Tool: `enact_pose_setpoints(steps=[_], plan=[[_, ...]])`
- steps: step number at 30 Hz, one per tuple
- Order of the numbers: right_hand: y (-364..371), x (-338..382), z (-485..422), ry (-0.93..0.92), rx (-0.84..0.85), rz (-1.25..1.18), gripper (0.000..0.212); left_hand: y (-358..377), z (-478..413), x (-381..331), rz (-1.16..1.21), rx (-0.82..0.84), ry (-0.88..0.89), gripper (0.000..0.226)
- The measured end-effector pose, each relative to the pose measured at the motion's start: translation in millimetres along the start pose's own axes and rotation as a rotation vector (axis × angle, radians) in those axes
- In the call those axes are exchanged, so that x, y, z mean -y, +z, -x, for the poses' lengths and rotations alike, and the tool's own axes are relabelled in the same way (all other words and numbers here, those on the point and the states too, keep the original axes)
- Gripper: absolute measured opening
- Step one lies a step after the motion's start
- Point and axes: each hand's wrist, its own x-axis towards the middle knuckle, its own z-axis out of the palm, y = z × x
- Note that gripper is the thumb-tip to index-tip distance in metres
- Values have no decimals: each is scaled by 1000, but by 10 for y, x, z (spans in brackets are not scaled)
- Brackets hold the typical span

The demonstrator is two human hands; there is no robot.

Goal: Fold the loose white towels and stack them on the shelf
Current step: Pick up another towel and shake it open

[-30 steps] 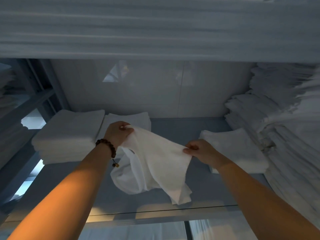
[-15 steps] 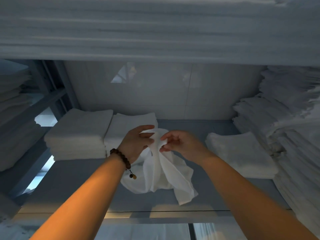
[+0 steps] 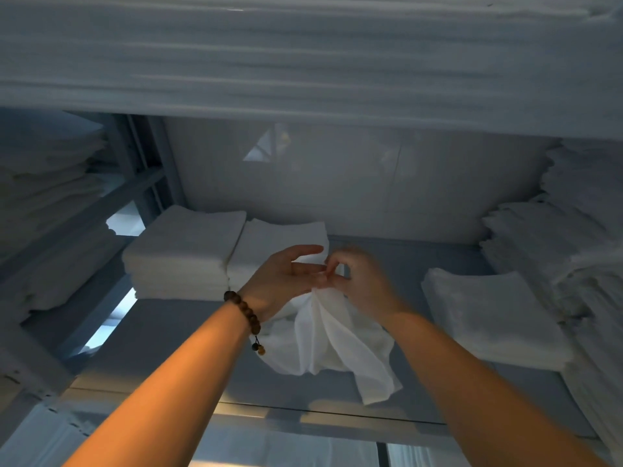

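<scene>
Shelf (image 3: 202,348): grey board in a linen rack with a pale wall (image 3: 337,183) behind it, where I work under an upper tier packed with white linen (image 3: 303,62).
Loose towel (image 3: 323,338): bunched at its top between my two hands at the middle of the shelf; the rest hangs in folds, its lower end trailing on the board toward the near edge.
Left hand (image 3: 283,278): released, with fingers straight, thumb lifted and fingertips touching the towel's gathered top.
Right hand (image 3: 360,281): blurred, pinching that gathered top between thumb and forefinger, right against my left fingertips.
Bracelet (image 3: 244,310): dark wooden beads on my left wrist, with a small tassel hanging.
Folded stacks: two neat piles side by side at the far left, the outer one (image 3: 182,251) touching the inner one (image 3: 279,237).
Right side: one folded towel (image 3: 488,315) lies flat, beside a tall, rougher heap (image 3: 573,247) against the right end.
</scene>
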Motion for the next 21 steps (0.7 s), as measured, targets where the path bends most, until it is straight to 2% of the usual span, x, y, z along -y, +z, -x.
enact_pose_setpoints(steps=[4,7,12,17,21], plan=[[62,-34,23,31,56,-73,12,-25,24,-26,-309,-13,66,46],[55,-92,18,-9,163,-102,10,-64,69,-78,-413,-50,98,42],[-49,-204,-56,-86,278,33,17,-188,171,-212,-597,-128,151,28],[80,-135,-68,-87,372,-63,15,-193,281,-255,-1043,-179,251,18],[175,-80,-86,-89,457,-91,17,-265,421,-277,-1262,-154,250,18]])
